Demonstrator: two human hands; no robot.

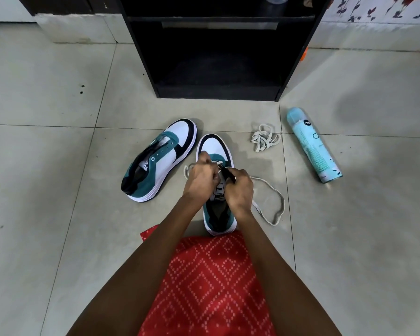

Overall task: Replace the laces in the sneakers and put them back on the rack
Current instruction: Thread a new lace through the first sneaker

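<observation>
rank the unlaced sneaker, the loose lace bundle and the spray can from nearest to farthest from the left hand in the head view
1. unlaced sneaker, lying on the floor just left of the left hand
2. lace bundle, ahead and to the right
3. spray can, lying farthest right

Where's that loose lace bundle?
In the head view, the bundle of laces lies on the floor right of centre, between the right sneaker and the spray can.
</observation>
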